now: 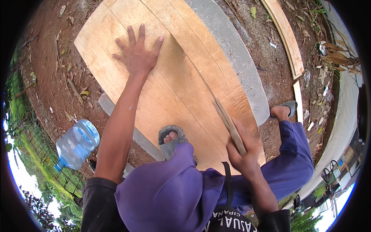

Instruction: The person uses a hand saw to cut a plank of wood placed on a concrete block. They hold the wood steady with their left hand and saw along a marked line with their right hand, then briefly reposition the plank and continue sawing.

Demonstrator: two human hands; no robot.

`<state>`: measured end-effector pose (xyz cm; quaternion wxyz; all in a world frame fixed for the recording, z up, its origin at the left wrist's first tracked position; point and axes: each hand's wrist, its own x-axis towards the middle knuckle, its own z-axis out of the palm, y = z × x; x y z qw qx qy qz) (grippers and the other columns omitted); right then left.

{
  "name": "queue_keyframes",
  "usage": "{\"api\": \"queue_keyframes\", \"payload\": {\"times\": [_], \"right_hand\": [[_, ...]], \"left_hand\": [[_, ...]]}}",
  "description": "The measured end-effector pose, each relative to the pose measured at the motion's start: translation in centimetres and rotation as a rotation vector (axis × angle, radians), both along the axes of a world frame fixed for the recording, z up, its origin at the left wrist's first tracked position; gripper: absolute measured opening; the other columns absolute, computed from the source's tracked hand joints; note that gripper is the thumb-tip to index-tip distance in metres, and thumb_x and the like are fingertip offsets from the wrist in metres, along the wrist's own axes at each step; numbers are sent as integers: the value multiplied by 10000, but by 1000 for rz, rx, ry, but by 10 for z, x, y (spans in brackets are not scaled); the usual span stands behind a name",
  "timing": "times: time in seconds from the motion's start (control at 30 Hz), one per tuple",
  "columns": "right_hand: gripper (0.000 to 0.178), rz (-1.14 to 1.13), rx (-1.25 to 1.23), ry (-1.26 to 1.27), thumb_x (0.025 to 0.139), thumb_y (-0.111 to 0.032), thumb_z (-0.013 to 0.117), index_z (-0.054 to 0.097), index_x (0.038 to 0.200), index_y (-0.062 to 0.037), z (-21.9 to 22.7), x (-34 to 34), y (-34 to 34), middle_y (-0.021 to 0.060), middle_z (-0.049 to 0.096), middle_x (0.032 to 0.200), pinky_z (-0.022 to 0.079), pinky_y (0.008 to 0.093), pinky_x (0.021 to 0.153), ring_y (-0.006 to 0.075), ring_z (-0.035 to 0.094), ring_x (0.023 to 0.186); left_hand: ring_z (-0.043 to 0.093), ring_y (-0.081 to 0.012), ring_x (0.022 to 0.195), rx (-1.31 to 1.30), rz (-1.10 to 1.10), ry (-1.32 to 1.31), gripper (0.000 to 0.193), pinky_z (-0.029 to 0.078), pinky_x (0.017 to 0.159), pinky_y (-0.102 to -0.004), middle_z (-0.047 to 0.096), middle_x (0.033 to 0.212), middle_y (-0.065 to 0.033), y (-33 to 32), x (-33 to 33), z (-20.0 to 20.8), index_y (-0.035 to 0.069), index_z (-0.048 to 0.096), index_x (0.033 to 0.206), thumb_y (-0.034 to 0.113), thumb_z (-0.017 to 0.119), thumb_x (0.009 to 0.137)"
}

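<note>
A large plywood sheet [181,104], marked with several long parallel lines, fills the middle of the view. My left hand [137,56] lies flat on its far left part, fingers spread, holding nothing. My right hand [246,149], slightly blurred, is wrapped round the wooden handle of what looks like a handsaw [228,123]. It is seen nearly edge-on, pointing away along one of the lines. How deep its blade sits in the wood cannot be made out. My sandalled left foot [170,139] presses on the sheet's near left part.
Grey slabs lie under the sheet, one along its right side [235,50] and one at the lower left [143,141]. A clear blue water jug [78,144] lies on the dirt at left. Wooden strips [286,36] lie at right, near my other sandalled foot [284,110].
</note>
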<state>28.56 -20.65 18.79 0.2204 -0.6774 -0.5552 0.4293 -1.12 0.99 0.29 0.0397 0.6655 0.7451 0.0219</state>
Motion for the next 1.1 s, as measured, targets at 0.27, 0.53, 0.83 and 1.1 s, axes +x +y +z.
{"api": "queue_keyframes", "payload": {"times": [0.27, 0.53, 0.83, 1.1], "right_hand": [[486, -139, -23, 109, 820, -20, 670, 667, 1303, 39, -34, -24, 49, 212, 723, 816, 538, 355, 603, 260, 709, 623], [530, -37, 20, -24, 806, -3, 677, 658, 1336, 18, 3, 2, 0, 164, 690, 701, 549, 336, 610, 244, 707, 593], [507, -145, -38, 99, 826, -5, 676, 650, 1331, 30, -42, -24, 53, 146, 665, 703, 503, 304, 556, 154, 627, 575], [563, -13, -35, -41, 791, 21, 682, 636, 1351, 51, 28, 20, -33, 145, 700, 740, 540, 302, 598, 208, 694, 589]], "left_hand": [[59, -574, 1537, -24, -7, -2, 903, 10, 1131, -830, 221, 1720, -132, 4, 12, -1, 287, 384, 1616, 809, 511, 889], [59, -585, 1532, 17, -27, -3, 883, 5, 1121, -841, 219, 1718, -142, 4, 4, -1, 281, 393, 1612, 800, 496, 905], [94, -584, 1530, 21, -44, 18, 851, 55, 1117, -844, 216, 1723, -121, 7, 17, -4, 306, 385, 1613, 784, 504, 918], [50, -574, 1538, -7, -7, -8, 887, 1, 1130, -831, 213, 1722, -133, 0, 7, -2, 299, 374, 1620, 809, 487, 902]]}}
